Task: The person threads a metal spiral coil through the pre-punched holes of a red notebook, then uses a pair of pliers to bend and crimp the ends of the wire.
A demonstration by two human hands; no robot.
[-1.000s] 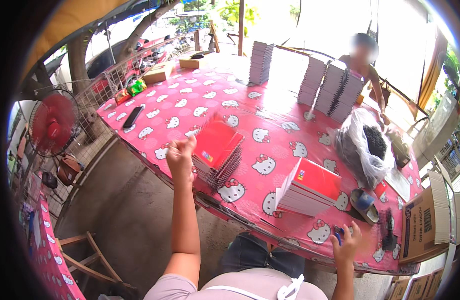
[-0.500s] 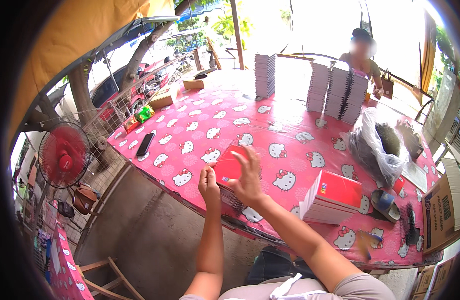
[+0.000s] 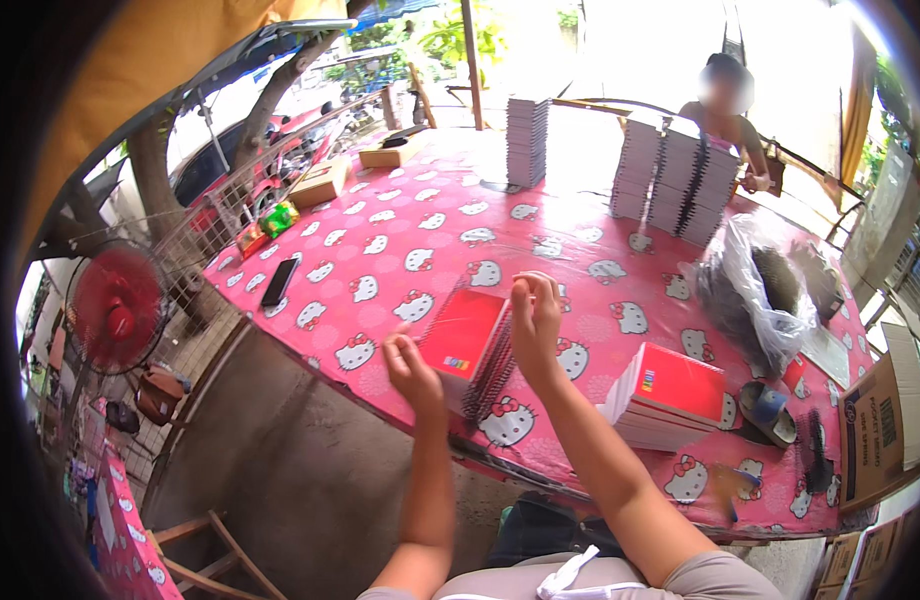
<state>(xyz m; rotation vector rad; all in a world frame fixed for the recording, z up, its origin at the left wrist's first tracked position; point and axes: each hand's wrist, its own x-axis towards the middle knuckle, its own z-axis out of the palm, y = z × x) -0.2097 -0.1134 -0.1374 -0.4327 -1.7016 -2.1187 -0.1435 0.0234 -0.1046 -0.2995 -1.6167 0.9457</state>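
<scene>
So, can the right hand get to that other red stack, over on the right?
Probably yes: the right hand is beside the red coil-bound notebooks, and only tablecloth seems to lie between it and the other red-topped stack, so the way looks free.

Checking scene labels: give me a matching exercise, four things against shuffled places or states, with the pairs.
1. phone
2. plastic bag
3. spiral-bound red notebooks
4. cardboard box

A. between the left hand and right hand
B. brown, at the right end of the table
C. black, lying near the table's left edge
D. whitish, with dark contents

Pairs: 1-C, 2-D, 3-A, 4-B
</scene>
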